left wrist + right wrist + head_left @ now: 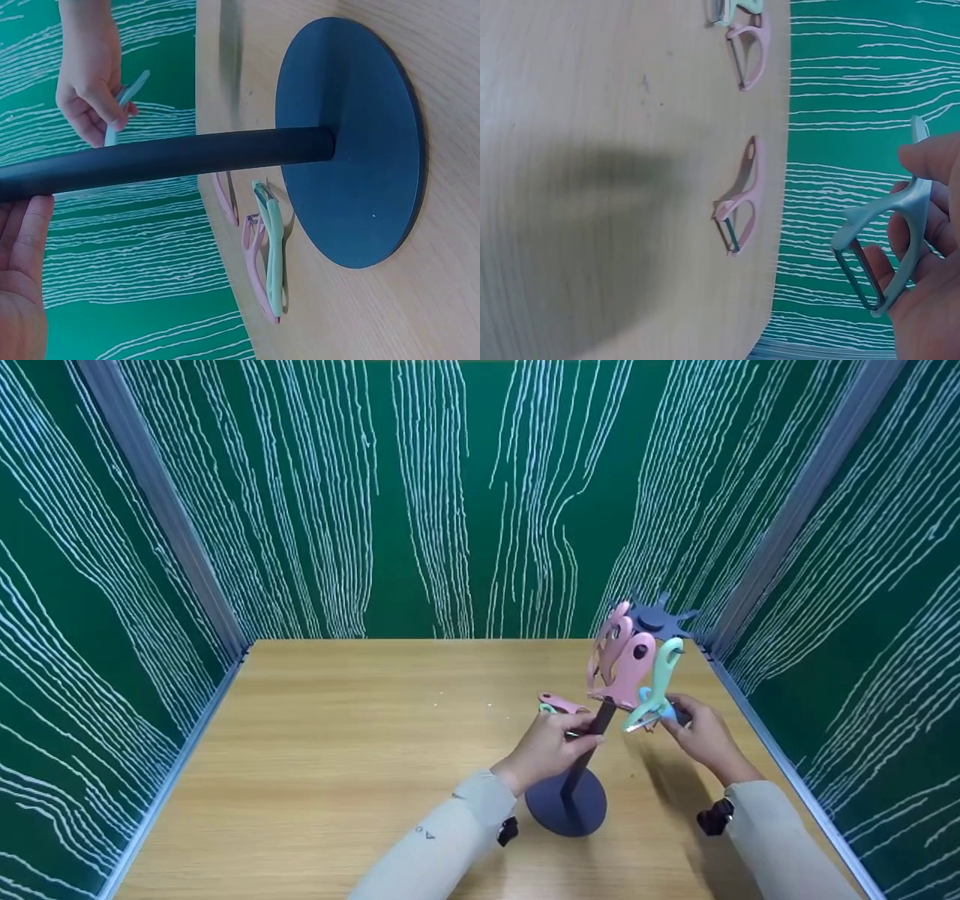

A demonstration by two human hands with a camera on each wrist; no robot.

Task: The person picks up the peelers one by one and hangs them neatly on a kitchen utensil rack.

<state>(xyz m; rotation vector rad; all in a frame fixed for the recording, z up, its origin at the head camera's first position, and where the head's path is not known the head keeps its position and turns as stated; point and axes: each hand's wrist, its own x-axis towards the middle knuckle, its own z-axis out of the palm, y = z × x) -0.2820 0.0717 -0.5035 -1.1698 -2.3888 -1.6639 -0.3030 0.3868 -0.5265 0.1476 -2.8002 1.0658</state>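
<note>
My left hand grips the dark pole of a stand, its fingertips also showing against the pole in the left wrist view. A light blue Y-shaped peeler is held between the thumb and fingers of my right hand. In the head view that peeler is partly hidden behind a green peeler hanging from the stand's spoked top. Several pink peelers hang beside the green one. The stand's round base is tilted in the left wrist view.
Behind the left hand, a pink peeler and a green peeler lie together on the wooden table. Another pink peeler lies farther right on the table. Green walls with white lines surround the table.
</note>
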